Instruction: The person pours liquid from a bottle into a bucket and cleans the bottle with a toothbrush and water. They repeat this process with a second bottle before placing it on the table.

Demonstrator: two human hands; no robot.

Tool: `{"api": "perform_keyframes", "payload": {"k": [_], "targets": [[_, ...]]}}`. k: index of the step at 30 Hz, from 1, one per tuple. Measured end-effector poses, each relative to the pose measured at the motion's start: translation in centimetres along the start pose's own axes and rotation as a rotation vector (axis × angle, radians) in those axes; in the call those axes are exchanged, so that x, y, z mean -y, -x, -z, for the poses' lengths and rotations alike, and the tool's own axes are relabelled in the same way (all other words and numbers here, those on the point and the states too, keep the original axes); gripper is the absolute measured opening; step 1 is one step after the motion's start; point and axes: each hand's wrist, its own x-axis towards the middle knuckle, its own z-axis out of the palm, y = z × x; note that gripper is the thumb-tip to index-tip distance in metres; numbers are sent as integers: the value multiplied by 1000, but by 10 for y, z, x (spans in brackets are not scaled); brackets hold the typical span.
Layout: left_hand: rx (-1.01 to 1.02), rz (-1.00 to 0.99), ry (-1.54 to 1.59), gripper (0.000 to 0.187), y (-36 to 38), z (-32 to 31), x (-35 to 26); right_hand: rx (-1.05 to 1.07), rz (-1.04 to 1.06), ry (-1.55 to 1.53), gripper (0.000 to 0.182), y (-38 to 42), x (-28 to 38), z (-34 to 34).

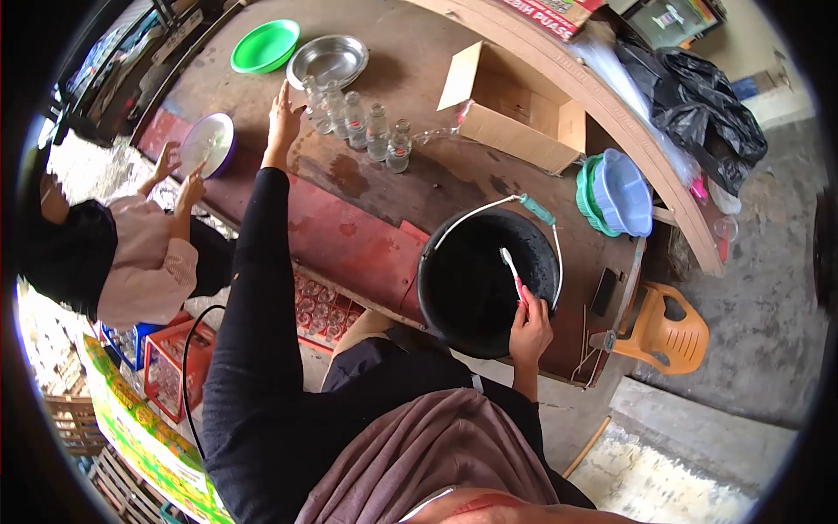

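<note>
My right hand (531,334) is closed around a red and white toothbrush (516,278), its white head up, over the black bucket (438,301). The bucket stands upright on the table's near side, its wire handle with a teal grip raised. My left hand (283,124) stretches out across the table with fingers extended and nothing held. Its fingertips are just left of a row of several clear glass bottles (355,127) and close below a steel bowl (302,70). Beside that bowl sits a bright green basin (264,48).
On the left, another person (140,236) handles a purple-rimmed bowl (209,147). An open cardboard box (521,131) and stacked plastic basins (625,194) are on the table's right. An orange chair (668,332) stands beyond its edge. A red crate of glasses (323,310) sits underneath.
</note>
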Motion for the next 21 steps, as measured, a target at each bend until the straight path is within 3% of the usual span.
{"api": "perform_keyframes", "payload": {"k": [3,7,10,14,17,19,21], "targets": [[-99,-12,-20,73,42,14,18,-3,4,-6,29,0,-1,-1],[-290,61,17,39,122,59,12,7,36,-49,29,1,-2,-3],[-435,78,-61,34,187,92,33,28,46,-42,29,1,1,-2],[-616,295,-206,16,281,111,59,35,128,-48,29,1,-2,-4],[-606,446,-223,14,350,98,84,57,110,-40,28,2,-3,-4],[-474,602,-231,17,394,72,106,67,134,-44,28,2,-5,-5],[-261,337,-472,19,444,37,146,68,147,-57,28,2,-8,-7]]}}
